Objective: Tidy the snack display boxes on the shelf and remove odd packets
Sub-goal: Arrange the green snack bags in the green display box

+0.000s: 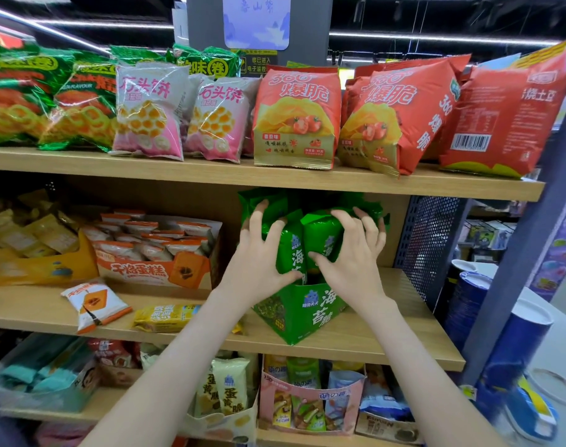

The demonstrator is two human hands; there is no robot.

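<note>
On the middle wooden shelf point(404, 333) our green display box point(307, 314) stands toward the right, packed with upright green packets point(322, 232). Our left hand point(259, 253) and right hand point(349, 256) clutch that bunch from either side, fingers splayed and curled over it. Left of the box lie a loose orange-and-white packet point(94, 301) and a yellow packet point(165, 317).

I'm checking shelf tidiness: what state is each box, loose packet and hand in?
green box: open, angled on shelf.
green packets: upright in it, held.
orange box: open, full.
orange-and-white packet: lying loose.
yellow packet: lying loose.
left hand: grips green packets.
right hand: grips green packets.
</note>
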